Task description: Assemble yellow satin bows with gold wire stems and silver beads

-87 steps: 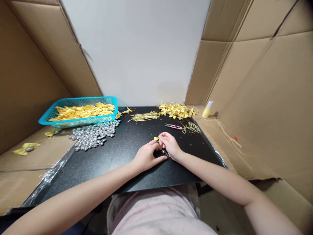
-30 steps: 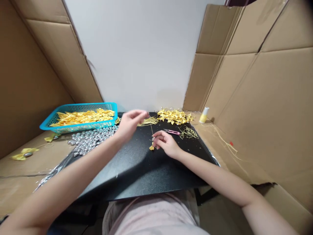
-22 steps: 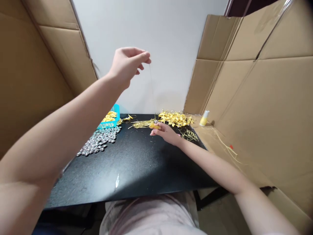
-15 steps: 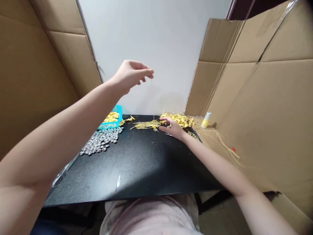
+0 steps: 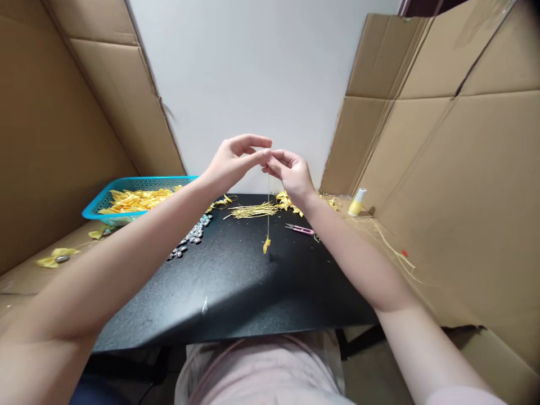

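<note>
My left hand point(image 5: 238, 157) and my right hand point(image 5: 295, 174) meet fingertip to fingertip above the table, both pinching the upper end of a thin pale cord point(image 5: 268, 208). From it hangs a small yellow ribbon bow point(image 5: 266, 244), seen edge-on, just over the black tabletop. Exactly which fingers grip the cord is hard to make out. Behind the hanging cord lies a bundle of gold cords point(image 5: 253, 211). A heap of yellow bows with cords point(image 5: 285, 201) is partly hidden by my right hand and forearm. Pink-handled thread snips point(image 5: 300, 229) lie below that hand.
On the left, a blue basket point(image 5: 95, 209) holds yellow ribbon pieces. Silver oval beads point(image 5: 196, 232) are partly covered by my left arm. Yellow bows point(image 5: 57, 259) lie on cardboard at far left. A yellow thread spool point(image 5: 356, 203) stands right. Cardboard walls point(image 5: 455, 185) flank the table.
My left hand has come down slightly, and my right hand has risen from the table to meet it. The bow now hangs free on its cord, nearer me. The snips are uncovered.
</note>
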Demonstrator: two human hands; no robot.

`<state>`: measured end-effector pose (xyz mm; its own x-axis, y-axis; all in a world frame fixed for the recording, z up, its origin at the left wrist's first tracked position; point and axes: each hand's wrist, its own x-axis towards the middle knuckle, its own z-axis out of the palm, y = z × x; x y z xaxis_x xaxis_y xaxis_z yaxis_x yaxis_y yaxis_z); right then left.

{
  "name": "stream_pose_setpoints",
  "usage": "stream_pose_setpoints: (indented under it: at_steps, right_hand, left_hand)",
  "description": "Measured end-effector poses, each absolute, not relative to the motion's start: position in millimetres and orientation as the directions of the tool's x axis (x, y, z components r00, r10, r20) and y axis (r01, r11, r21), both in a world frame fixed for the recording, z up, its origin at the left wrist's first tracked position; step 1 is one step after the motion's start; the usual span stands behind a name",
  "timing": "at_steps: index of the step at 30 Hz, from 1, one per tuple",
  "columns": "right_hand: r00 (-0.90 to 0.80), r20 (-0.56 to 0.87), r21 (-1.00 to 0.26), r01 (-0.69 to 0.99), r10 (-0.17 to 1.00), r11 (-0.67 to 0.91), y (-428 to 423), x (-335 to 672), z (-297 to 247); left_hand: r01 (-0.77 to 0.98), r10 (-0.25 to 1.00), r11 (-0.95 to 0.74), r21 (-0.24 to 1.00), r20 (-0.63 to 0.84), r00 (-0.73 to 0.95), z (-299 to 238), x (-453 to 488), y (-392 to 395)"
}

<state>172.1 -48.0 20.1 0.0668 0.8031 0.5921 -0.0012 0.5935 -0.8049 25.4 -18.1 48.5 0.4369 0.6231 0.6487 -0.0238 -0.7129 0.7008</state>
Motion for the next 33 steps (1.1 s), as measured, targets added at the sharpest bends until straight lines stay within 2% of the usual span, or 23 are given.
stream_pose_setpoints:
  at_steps: [2,3,5,7,10,14,19,21,24,28,31,33]
  right_hand:
    - [0.072,0.582,-0.811,-0.018,0.81,0.584,-51.6,173.2,20.9]
    - [0.074,0.576,-0.815,-0.026,0.814,0.579,-53.7,173.9,21.4]
    - [0.073,0.569,-0.819,-0.042,0.819,0.572,-57.6,175.6,22.3]
    - [0.082,0.567,-0.819,-0.052,0.82,0.571,-60.5,177.7,22.9]
    - [0.105,0.564,-0.819,-0.055,0.819,0.571,-63.0,182.4,22.9]
    - [0.14,0.567,-0.814,-0.053,0.812,0.578,-63.4,189.0,22.4]
    - [0.164,0.57,-0.809,-0.064,0.805,0.585,-62.5,193.7,23.5]
    - [0.17,0.576,-0.803,-0.062,0.799,0.592,-62.8,196.3,23.9]
    - [0.206,0.585,-0.796,-0.041,0.785,0.604,-64.2,204.0,23.6]
    - [0.271,0.585,-0.786,-0.042,0.764,0.617,-67.5,219.9,20.1]
    - [0.286,0.583,-0.782,-0.059,0.761,0.621,-70.5,230.1,16.0]
    - [0.284,0.582,-0.784,-0.057,0.762,0.619,-71.9,233.8,13.5]
  left_hand:
    - [-0.086,0.623,-0.648,0.757,0.592,0.512,23.7,17.2,-9.9]
    - [-0.085,0.627,-0.587,0.805,0.519,0.582,7.6,13.3,-8.3]
    - [0.069,0.599,-0.503,0.861,0.29,0.747,-28.4,7.5,-12.2]
    - [0.202,0.558,-0.494,0.845,0.131,0.819,-63.1,6.3,-24.5]
    - [0.289,0.631,-0.524,0.801,0.136,0.764,-98.3,12.9,-47.5]
    - [0.342,0.737,-0.493,0.8,0.176,0.653,-109.1,26.7,-60.4]
    - [0.332,0.748,-0.484,0.81,0.186,0.637,-106.0,36.4,-53.8]
    - [0.285,0.743,-0.412,0.866,0.137,0.655,-107.4,37.9,-53.3]
    - [0.188,0.732,-0.169,0.967,-0.004,0.681,-111.2,36.8,-56.9]
    - [0.106,0.694,0.081,0.991,-0.133,0.708,-111.7,28.3,-67.3]
    - [0.146,0.623,0.161,0.976,-0.215,0.752,-105.2,19.4,-77.5]
    - [0.188,0.565,0.148,0.971,-0.239,0.79,-98.5,13.9,-84.3]
